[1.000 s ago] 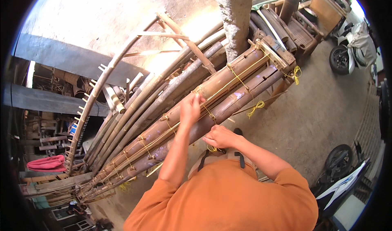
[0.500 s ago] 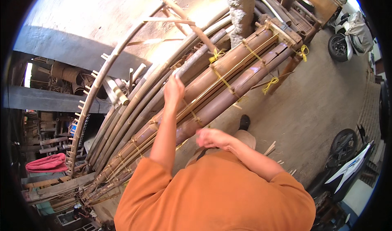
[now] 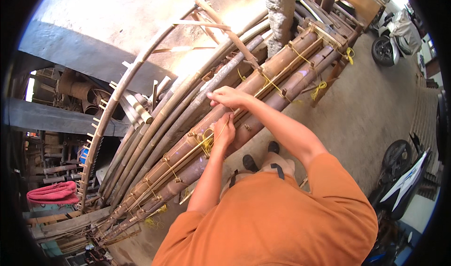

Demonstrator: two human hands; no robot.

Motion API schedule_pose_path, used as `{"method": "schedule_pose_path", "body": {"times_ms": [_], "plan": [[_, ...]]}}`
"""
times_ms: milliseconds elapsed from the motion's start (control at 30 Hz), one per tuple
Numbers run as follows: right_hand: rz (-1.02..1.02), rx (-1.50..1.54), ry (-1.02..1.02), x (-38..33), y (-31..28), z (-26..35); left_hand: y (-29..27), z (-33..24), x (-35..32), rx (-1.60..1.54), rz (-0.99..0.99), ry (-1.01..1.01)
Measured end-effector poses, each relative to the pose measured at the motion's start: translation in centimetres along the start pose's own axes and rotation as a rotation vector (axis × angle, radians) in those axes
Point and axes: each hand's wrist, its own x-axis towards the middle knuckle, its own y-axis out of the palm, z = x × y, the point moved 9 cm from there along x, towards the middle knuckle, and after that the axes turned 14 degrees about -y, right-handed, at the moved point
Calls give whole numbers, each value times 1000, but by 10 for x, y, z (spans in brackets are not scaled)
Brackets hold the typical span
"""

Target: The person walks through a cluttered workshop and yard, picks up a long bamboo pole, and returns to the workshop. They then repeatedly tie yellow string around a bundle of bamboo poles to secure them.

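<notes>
Two long brown bamboo poles, a far one point(image 3: 268, 71) and a near one point(image 3: 251, 127), run diagonally before me, bound crosswise with yellow cord. My left hand point(image 3: 223, 129) is closed between them, fingers pinched together; a loose bunch of yellow cord point(image 3: 205, 143) hangs beside its wrist, and a thin strand seems to run through the fingers. Just beyond it, my right hand point(image 3: 230, 98) is closed with bent fingers over the far pole. What it grips, if anything, is too small to make out. Thin bamboo strips point(image 3: 188, 154) lie lengthwise between the poles.
Several loose bamboo poles point(image 3: 162, 120) lean behind the frame, beside a curved pole with pegs point(image 3: 110, 108). A rough concrete post point(image 3: 280, 19) stands at the far side. A pink cloth point(image 3: 54, 193) hangs at left. Motorcycles point(image 3: 399, 45) stand on the right.
My right hand has come from near my body up over the far pole. My left hand has dropped back from the far side to between the poles. The view has shifted slightly.
</notes>
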Motion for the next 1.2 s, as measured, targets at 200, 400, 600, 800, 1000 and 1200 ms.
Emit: {"method": "schedule_pose_path", "body": {"times_ms": [200, 400, 600, 800, 1000, 1200], "plan": [[553, -343, -130, -165, 65, 33, -8, 2, -1, 71, -87, -47], [326, -332, -59, -164, 78, -27, -59, -58, 56, -608, -6, 5], [276, -911, -189, -181, 112, -24, -27, 9, 133, 58, -241, 19], [332, -72, -129, -188, 222, -17, -122, 44, 34, 135, -136, -13], [-905, 1223, 192, -177, 228, -91, -118, 123, -71, 353, 107, -55], [-227, -147, -355, -37, 260, 90, -93, 159, -47, 36, -87, 122]]}}
